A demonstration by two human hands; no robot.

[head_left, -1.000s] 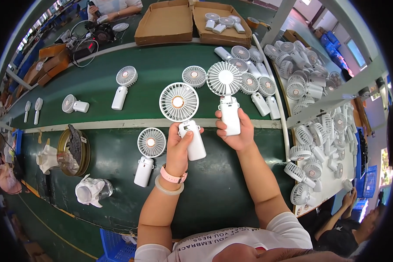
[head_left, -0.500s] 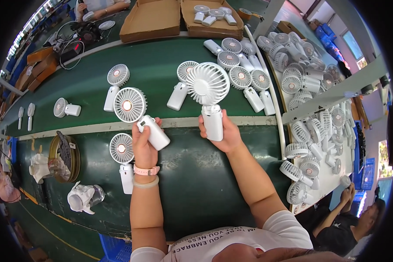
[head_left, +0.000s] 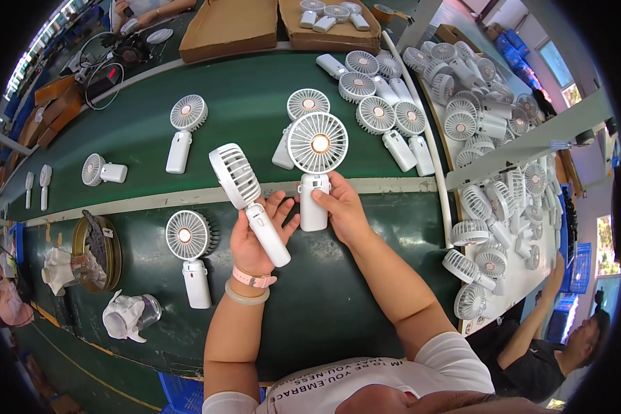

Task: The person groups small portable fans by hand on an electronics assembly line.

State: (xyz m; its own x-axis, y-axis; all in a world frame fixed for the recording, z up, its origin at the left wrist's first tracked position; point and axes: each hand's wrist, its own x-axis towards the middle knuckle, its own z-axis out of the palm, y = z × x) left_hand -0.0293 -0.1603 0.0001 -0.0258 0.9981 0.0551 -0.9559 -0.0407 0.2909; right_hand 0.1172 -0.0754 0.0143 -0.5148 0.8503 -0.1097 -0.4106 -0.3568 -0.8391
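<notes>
A white handheld fan (head_left: 268,236) lies across the palm of my left hand (head_left: 247,252), its round head turned side-on and tilted up to the left. The thumb is against the handle, and the other fingers stretch past it toward the right. My right hand (head_left: 350,215) grips a second white fan (head_left: 315,211) upright by its handle, thumb in front. The front grille with its copper-coloured centre faces me. Behind this one, another fan (head_left: 308,101) lies partly hidden on the green belt. One more fan (head_left: 196,284) lies left of my left forearm.
Several fans lie on the green belt (head_left: 234,90), clustered at its right end. A side table (head_left: 486,328) on the right is heaped with fans. Cardboard boxes (head_left: 228,31) stand at the back. A round tin (head_left: 114,255) and a cloth-wrapped jar (head_left: 148,310) are at left. A co-worker (head_left: 538,366) is at right.
Both fans have been turned: the left-hand one from front-on to side-on, the right-hand one from its back to its front. My left hand has moved right and its fingers have spread.
</notes>
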